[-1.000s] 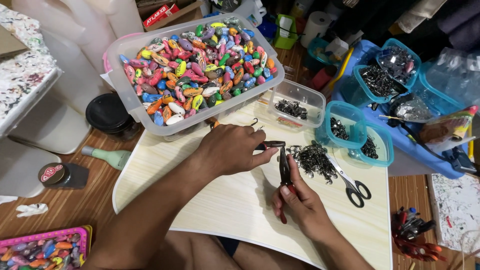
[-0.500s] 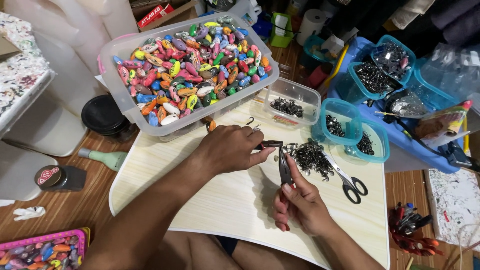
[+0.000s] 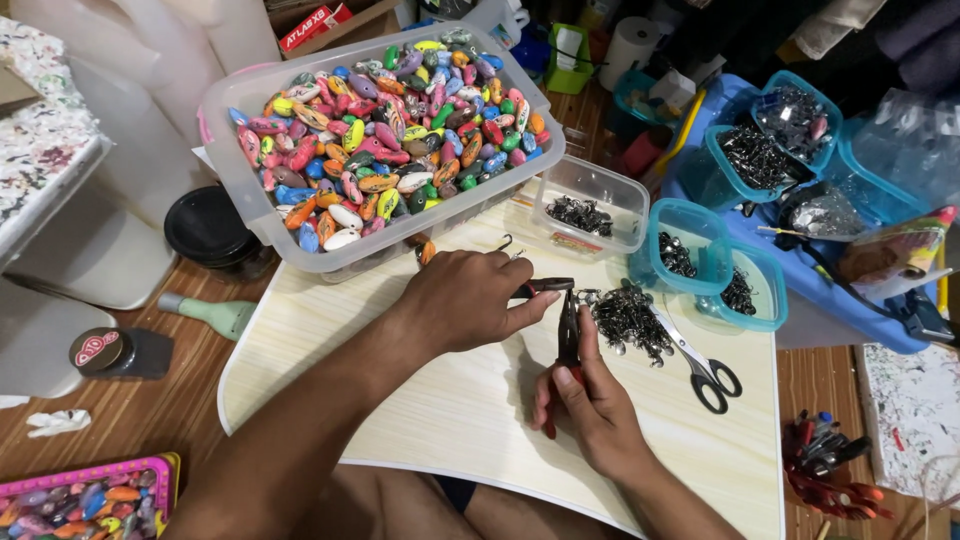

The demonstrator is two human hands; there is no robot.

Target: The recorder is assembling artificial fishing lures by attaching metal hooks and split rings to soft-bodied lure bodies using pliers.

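Note:
My left hand (image 3: 465, 298) rests on a pale wooden board (image 3: 420, 420) and grips a small dark-handled pliers (image 3: 543, 287) pointing right. My right hand (image 3: 585, 400) holds a second pliers (image 3: 567, 335) with red and black handles, its jaws pointing up. The two tips meet at a small metal ring beside a pile of dark metal rings (image 3: 630, 318). What sits between the jaws is too small to make out.
A clear tub of colourful painted beads (image 3: 385, 120) stands at the board's far left. A small clear box of rings (image 3: 588, 210), teal containers (image 3: 700, 250), and scissors (image 3: 700, 365) lie right. A black jar (image 3: 208, 228) and a green tube (image 3: 210, 314) sit left.
The view has shifted slightly. Both hands stay at the ring pile, the two pliers still meeting tip to tip.

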